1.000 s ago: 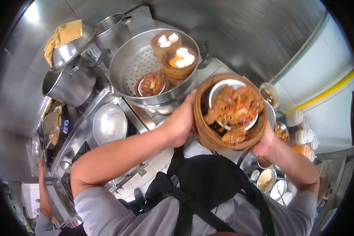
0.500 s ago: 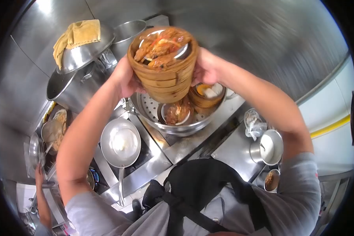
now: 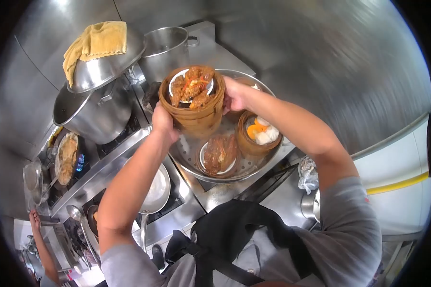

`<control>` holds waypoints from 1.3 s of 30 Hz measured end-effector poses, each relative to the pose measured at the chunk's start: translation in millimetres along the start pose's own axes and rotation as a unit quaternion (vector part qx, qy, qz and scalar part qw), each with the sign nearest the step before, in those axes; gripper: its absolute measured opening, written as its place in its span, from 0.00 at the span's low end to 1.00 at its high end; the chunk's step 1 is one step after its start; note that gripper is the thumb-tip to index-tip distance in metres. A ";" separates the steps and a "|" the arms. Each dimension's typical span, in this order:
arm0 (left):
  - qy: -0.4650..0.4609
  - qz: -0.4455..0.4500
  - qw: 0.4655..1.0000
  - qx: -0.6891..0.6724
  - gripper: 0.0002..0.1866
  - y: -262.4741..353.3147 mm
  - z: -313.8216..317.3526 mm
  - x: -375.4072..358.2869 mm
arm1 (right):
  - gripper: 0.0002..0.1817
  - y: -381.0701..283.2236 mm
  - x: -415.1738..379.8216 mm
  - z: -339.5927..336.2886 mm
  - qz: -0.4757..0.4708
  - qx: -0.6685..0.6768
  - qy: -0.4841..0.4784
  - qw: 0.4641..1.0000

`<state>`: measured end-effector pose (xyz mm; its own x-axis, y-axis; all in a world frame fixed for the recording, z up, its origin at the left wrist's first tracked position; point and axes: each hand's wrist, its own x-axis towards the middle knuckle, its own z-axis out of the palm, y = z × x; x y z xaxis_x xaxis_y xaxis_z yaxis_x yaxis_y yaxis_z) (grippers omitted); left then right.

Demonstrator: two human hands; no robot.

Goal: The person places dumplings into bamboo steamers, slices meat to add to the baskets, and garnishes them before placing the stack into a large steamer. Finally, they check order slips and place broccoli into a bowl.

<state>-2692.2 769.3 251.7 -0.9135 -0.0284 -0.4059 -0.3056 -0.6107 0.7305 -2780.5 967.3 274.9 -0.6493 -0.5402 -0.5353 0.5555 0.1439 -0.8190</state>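
Between my two hands is a stack of round bamboo steamer baskets (image 3: 198, 119), the top one bearing a white dish of saucy brown food (image 3: 194, 88). My left hand (image 3: 164, 123) presses its left side and my right hand (image 3: 233, 95) grips its right side, fingers partly hidden. The stack is over the left part of a large perforated metal steamer tray (image 3: 186, 160); whether it touches the tray I cannot tell. In the tray, another dish of brown food (image 3: 219, 154) lies in front, and a bamboo basket with white and orange pieces (image 3: 262, 131) stands to the right.
A lidded pot (image 3: 98, 112) with a yellow cloth (image 3: 98, 40) stands at the left, an open pot (image 3: 165, 50) behind. A frying pan (image 3: 157, 191) sits on the stove in front. Far left, a co-worker's hand (image 3: 35, 219) is near a pan of food (image 3: 67, 158) over a flame.
The basket stack has come down and closer to the tray, held by both my hands. More of the tray and its baskets shows. The co-worker's hand has shifted left and down.
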 end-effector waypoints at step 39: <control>0.129 0.213 0.846 0.472 0.23 41.0 10.5 13.2 | 0.22 -27.3 -13.8 -6.5 -0.097 -0.125 0.197 0.968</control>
<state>-2719.6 752.2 282.0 -0.9428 -0.3331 -0.0136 -0.1535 0.3977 0.9046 -2790.1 976.1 303.4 -0.9037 -0.2273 -0.3628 0.2915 0.2938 -0.9103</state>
